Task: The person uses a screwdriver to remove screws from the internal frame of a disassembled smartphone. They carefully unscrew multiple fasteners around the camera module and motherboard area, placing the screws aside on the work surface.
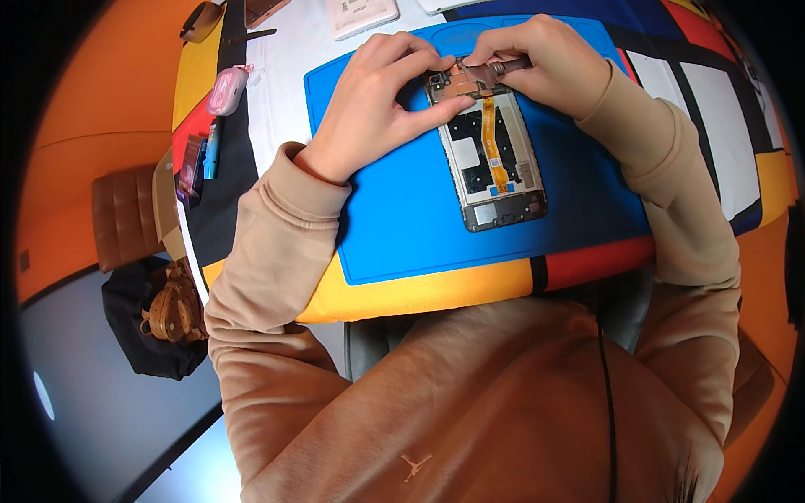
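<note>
An opened smartphone (464, 158) lies on a blue work mat (394, 214), its back cover off. An orange flex cable (492, 138) runs down its middle, and copper-coloured parts show at its top end. My left hand (381, 96) steadies that top end, the thumb on one edge and the fingertips at the upper left corner. In my right hand (549, 63) is a pry tool (509, 66) with a dark handle and what looks like a flat metal blade. The blade lies against the phone's upper board; my fingers partly hide its tip.
Left of the mat lie a pink case (227, 90), a blue tube-shaped item (213, 149) and a dark purple box (192, 168). A white box (362, 15) sits beyond the mat. The table's colour-block cloth (419, 295) shows along the near edge. A brown bag (174, 308) is lower left.
</note>
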`<state>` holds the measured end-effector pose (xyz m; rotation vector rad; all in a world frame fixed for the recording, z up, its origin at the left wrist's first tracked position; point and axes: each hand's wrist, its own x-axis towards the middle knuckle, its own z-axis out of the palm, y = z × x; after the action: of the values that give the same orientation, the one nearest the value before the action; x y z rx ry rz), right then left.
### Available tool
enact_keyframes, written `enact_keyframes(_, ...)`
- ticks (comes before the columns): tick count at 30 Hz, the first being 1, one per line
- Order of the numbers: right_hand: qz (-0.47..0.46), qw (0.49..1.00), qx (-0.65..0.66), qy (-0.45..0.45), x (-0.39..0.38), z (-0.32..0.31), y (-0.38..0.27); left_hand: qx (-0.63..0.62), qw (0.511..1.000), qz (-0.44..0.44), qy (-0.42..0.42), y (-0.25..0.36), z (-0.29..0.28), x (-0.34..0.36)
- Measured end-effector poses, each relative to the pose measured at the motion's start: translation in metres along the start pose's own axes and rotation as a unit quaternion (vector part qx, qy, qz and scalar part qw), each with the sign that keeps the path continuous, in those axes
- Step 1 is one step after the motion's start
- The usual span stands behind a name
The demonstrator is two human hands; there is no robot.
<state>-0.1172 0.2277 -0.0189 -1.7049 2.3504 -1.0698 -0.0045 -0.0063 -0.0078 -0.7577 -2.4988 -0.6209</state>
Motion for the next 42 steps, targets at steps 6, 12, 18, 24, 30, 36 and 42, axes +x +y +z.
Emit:
enact_keyframes(6, 0.019, 0.999, 0.046, -0.014, 0.007, -0.006, -0.005, 0.003, 1.0, 0.003, 0.001, 0.0, 0.0, 0.001)
enact_keyframes(12, 0.016, 1.0, -0.014, 0.022, 0.003, -0.012, -0.018, -0.003, 1.0, 0.002, -0.003, 0.0, -0.002, 0.001)
enact_keyframes(18, 0.014, 1.0, 0.011, -0.01, 0.005, -0.007, -0.005, 0.016, 0.998, -0.031, -0.048, 0.004, -0.005, 0.0)
enact_keyframes(24, 0.003, 0.999, -0.026, 0.037, 0.005, -0.005, -0.01, 0.0, 0.998, -0.03, -0.05, 0.009, -0.008, 0.003)
enact_keyframes(30, -0.002, 0.976, -0.037, 0.214, 0.008, -0.019, -0.033, 0.041, 0.996, -0.001, -0.075, 0.009, -0.008, 0.005)
enact_keyframes(36, 0.087, 0.947, 0.085, 0.298, 0.012, -0.029, -0.035, 0.036, 0.997, 0.001, -0.064, 0.009, -0.007, 0.005)
enact_keyframes(42, 0.06, 0.904, 0.161, 0.391, 0.019, -0.034, -0.013, 0.016, 0.996, -0.031, -0.086, 0.01, -0.007, 0.004)
